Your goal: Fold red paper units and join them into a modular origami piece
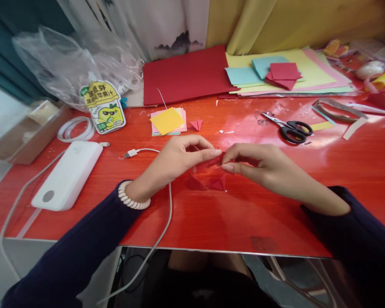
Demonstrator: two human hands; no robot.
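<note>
The red paper (212, 162) is pinched at the fingertips of both the left hand (181, 156) and the right hand (263, 166), above the table (240, 220). It could be torn or creased askew if tugged unevenly; the folded pieces (218, 183) nearby could be knocked aside by a lowered hand.

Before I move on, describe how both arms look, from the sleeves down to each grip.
The left sleeve is long and dark navy, ending near the wrist, which wears a pale coiled band. The right sleeve is similarly dark, nearly black in places, with no band showing below it. The left grip and right grip are ungloved five-fingered hands.
</note>
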